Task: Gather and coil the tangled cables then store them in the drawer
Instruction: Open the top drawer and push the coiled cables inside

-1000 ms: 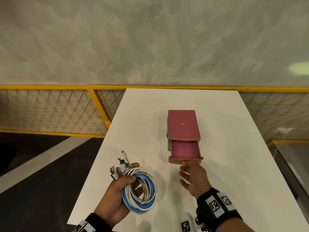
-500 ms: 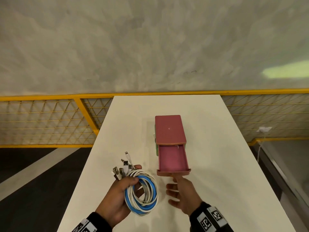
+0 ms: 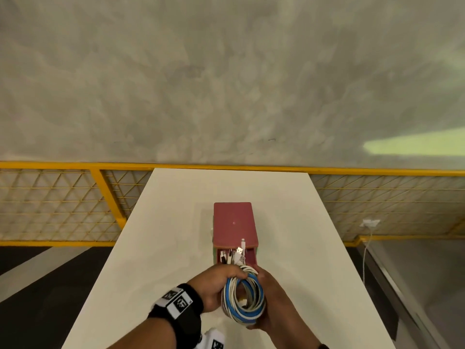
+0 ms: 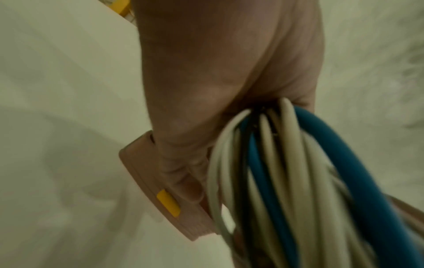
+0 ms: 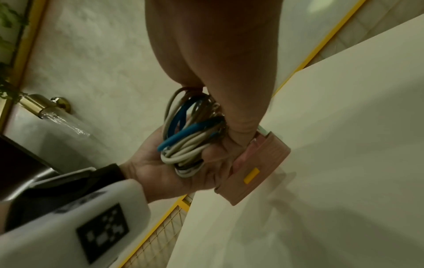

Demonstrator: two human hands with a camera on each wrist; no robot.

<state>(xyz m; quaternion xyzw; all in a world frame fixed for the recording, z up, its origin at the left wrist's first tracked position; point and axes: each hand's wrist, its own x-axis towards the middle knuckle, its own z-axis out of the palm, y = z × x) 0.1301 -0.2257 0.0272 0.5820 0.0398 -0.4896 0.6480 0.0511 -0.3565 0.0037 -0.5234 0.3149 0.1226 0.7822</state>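
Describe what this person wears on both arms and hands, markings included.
Both hands are bare, with no gloves. The left hand has a black wrist band carrying white tags printed with black square-pattern markers, and a white camera housing with another such marker hangs under that wrist. The right hand shows only a dark edge at the wrist, at the bottom of the head view.

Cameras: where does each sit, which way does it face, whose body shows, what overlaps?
Head: high, facing forward-down at the table; both hands hold the cable coil at the pink drawer.
Left wrist: along the left hand; coil, drawer front.
Right wrist: along the right hand; the left hand too.
All three views share coil and drawer.
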